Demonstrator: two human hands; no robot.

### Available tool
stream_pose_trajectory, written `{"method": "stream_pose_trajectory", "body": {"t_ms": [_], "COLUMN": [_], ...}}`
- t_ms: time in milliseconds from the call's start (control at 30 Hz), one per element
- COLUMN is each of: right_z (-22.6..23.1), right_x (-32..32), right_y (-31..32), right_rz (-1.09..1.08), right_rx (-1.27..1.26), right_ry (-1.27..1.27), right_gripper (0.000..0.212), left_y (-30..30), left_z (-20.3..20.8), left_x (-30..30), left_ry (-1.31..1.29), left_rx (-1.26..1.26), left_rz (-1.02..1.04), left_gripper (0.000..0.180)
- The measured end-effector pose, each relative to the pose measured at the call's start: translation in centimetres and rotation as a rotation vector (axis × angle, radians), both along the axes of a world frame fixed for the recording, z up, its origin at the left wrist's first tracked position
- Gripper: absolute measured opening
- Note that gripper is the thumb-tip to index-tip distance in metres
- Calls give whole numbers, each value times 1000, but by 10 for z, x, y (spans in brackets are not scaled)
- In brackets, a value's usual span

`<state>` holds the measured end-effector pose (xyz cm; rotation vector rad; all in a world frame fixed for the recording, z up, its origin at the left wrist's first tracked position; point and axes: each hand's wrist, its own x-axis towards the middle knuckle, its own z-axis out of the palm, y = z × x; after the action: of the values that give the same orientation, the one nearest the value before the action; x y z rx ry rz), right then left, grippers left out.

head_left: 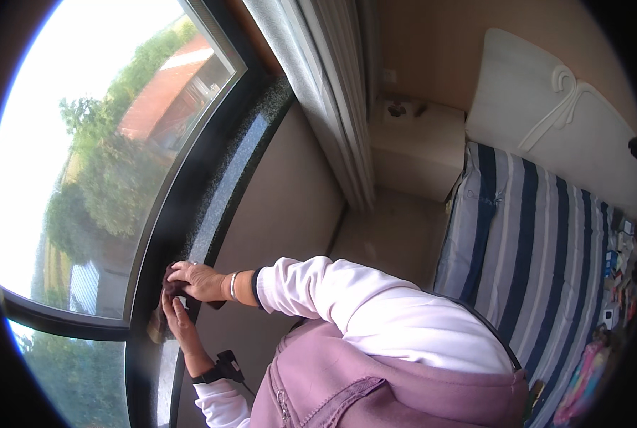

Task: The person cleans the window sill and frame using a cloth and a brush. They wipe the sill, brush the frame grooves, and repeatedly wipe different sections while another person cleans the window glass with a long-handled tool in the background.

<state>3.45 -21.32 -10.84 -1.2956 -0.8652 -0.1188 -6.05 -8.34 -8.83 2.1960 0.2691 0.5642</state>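
Apparently the work with the dark cloth [170,279] is under way rather than finished, since from my remote seat I find both hands on it. I see the cloth bunched under the fingers of the right hand [203,282], which is curled over it and pressing down, as far as I can judge, onto the stone sill [218,203]. Just below the right hand, I have the left hand [181,329] with its fingers stretched out straight, their tips against or just beside the cloth; I can't make out that it grips anything.

How much is done, I can only judge loosely. Up from the right hand, I see a long speckled stretch of sill with a bright sheen, but I can't tell whether the cloth has gone over it. Below the left hand, a shorter stretch shows, and I can't settle that one either. Just left of both hands, I have the dark window frame [163,214]; well up and to the right of the right hand, the grey curtain [336,107] hangs apart from the cloth.
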Motion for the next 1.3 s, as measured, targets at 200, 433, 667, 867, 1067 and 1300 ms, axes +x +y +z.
{"method": "stream_pose_trajectory", "body": {"t_ms": [200,433,667,867,1067,1300], "right_z": [12,10,4,7,-29,-72], "right_x": [-36,-16,-12,-1,6,8], "right_y": [2,-43,-83,-133,-192,-256], "right_rz": [280,416,75,231,319,-137], "right_rx": [78,-207,-279,-566,-733,-455], "right_ry": [328,121,-127,-59,12,595], "right_gripper": [35,33,29,42,44,16], "left_y": [-47,-45,-56,-98,-117,-94], "left_z": [7,4,2,10,-16,-50], "left_x": [-19,-33,-32,-15,0,15], "left_ry": [-163,-107,97,19,54,32], "left_rx": [-339,-489,-257,95,-316,-1151], "left_rz": [-78,-89,-87,-93,-33,-105], "left_gripper": [62,63,28,21,23,29]}}
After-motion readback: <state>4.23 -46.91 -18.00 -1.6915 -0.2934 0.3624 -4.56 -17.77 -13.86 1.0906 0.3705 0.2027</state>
